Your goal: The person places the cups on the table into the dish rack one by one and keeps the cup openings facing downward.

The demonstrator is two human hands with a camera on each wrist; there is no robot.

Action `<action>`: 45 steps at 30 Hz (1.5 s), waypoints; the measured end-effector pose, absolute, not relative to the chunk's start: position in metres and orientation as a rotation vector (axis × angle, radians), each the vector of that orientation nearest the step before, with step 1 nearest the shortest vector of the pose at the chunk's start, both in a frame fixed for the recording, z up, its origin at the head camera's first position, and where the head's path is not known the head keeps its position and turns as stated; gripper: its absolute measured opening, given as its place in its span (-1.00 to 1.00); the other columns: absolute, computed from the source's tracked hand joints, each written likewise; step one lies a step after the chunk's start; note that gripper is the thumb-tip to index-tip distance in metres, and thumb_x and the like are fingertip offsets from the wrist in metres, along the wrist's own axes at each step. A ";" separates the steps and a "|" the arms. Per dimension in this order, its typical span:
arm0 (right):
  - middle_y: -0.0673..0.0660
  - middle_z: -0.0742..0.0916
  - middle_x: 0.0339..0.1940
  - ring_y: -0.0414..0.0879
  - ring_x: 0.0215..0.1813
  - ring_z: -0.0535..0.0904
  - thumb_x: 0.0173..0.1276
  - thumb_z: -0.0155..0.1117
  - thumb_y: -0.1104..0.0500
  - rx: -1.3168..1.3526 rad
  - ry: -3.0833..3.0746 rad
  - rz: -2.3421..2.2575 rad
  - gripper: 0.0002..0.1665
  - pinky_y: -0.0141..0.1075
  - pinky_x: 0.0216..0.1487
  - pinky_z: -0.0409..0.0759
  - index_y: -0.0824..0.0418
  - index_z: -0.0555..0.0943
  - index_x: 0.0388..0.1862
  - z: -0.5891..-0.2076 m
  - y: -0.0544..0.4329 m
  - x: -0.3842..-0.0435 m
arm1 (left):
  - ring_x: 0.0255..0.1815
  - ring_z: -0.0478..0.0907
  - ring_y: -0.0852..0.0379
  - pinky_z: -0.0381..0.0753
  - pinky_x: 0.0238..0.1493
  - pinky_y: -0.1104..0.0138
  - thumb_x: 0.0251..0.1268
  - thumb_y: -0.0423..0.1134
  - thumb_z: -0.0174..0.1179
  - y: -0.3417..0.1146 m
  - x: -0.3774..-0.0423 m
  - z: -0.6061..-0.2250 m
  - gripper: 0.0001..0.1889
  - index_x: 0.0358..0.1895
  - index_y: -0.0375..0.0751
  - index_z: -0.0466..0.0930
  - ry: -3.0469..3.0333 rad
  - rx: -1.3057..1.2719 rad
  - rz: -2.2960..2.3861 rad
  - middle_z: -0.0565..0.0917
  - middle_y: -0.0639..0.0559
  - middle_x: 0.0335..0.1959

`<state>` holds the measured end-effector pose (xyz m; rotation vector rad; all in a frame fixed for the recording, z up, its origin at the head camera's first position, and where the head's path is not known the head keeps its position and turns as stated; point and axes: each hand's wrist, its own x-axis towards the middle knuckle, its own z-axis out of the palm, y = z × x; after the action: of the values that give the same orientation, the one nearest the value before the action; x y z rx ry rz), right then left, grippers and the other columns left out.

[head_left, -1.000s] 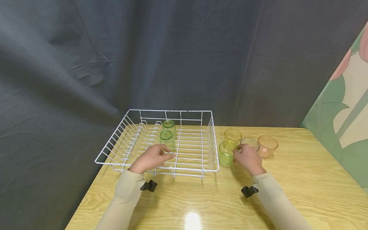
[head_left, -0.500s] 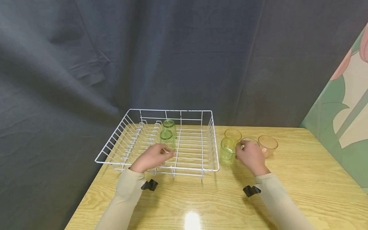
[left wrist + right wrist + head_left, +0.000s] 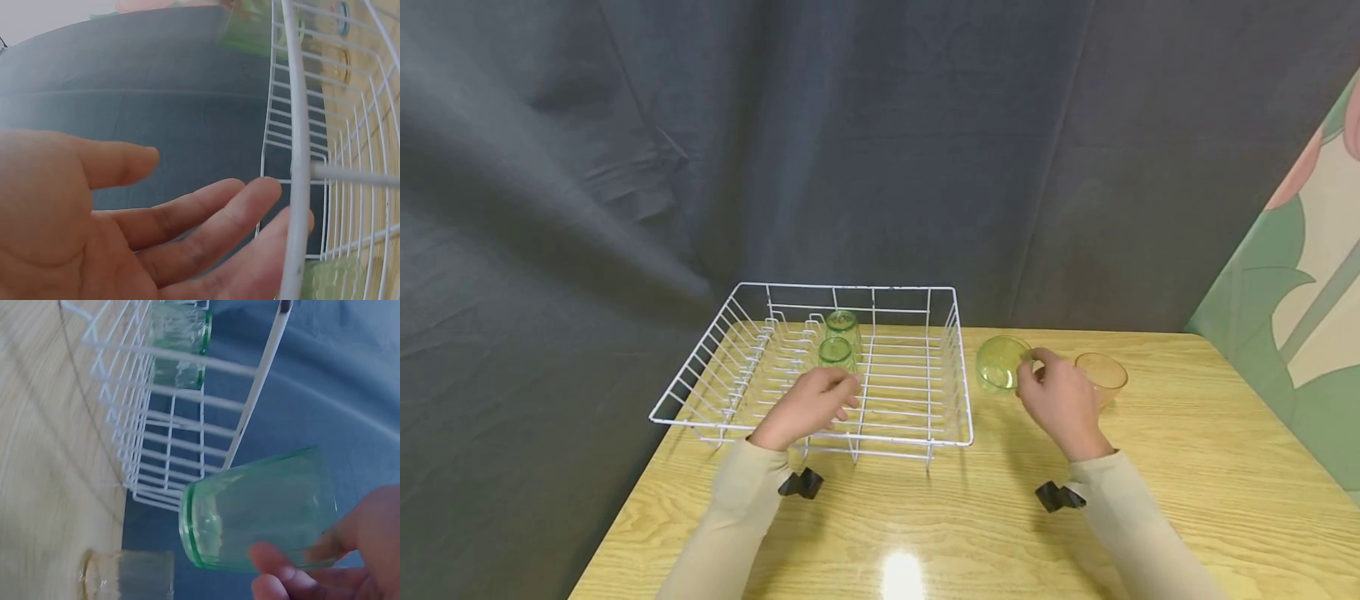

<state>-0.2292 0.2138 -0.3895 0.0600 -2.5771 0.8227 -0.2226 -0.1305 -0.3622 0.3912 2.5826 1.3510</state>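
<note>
Glasses (image 3: 998, 367): one in fingers (image 3: 270, 557), two racked.

Beyond the fingers (image 3: 846, 388), a dark grey-blue curtain (image 3: 880, 167) hangs in soft folds and continues to their left. Below them lies a yellowish wood-grain tabletop (image 3: 1225, 442), with one white light reflection (image 3: 902, 575) nearer than the fingers. Far to their right stands a pink-and-green floral panel (image 3: 1300, 292).

1. Left sleeve (image 3: 730, 517): long, pale beige cloth, plain, softly creased, ending at the wrist.
2. Right sleeve (image 3: 1138, 525): the same pale beige, equally plain.
3. Left wrist mount (image 3: 807, 483): small, black, angular, on the sleeve's inner side.
4. Right wrist mount (image 3: 1049, 497): matching black, blocky.
5. Left hand (image 3: 808, 404), right hand (image 3: 1063, 406): both bare.
</note>
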 end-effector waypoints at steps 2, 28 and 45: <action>0.14 0.72 -0.59 -0.14 -0.76 0.36 0.44 -0.01 0.15 0.083 -2.523 0.816 -0.60 -0.26 -0.78 0.24 0.36 0.66 0.01 -0.387 0.210 -0.226 | -0.24 0.67 -0.01 0.72 -0.17 0.05 0.58 0.09 -0.05 -0.127 -0.222 -0.362 -0.53 0.06 -0.24 0.63 2.580 0.420 1.354 0.73 -0.10 -0.15; -0.06 0.70 -0.63 -0.29 -0.66 0.45 0.38 0.21 0.24 0.365 -2.429 0.966 -0.75 -0.31 -0.60 0.40 0.21 0.71 -0.03 -0.364 0.143 -0.180 | -0.55 0.65 0.06 0.66 -0.48 0.20 0.59 0.18 -0.15 -0.083 -0.218 -0.351 -0.38 -0.34 -0.20 0.76 2.558 0.578 1.351 0.67 0.04 -0.65; -0.06 0.71 -0.55 -0.46 -0.77 0.21 0.36 0.29 0.26 0.600 -2.329 0.874 -0.67 -0.45 -0.73 0.26 0.15 0.63 0.10 -0.373 0.135 -0.176 | -0.61 0.59 0.06 0.68 -0.50 0.10 0.50 0.35 -0.20 -0.080 -0.226 -0.353 -0.26 -0.52 -0.21 0.63 2.480 0.473 1.386 0.68 -0.07 -0.61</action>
<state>-0.1762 0.1349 -0.3729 0.5995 -2.3291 0.8736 -0.2263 -0.0797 -0.3535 0.4731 2.4799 1.3864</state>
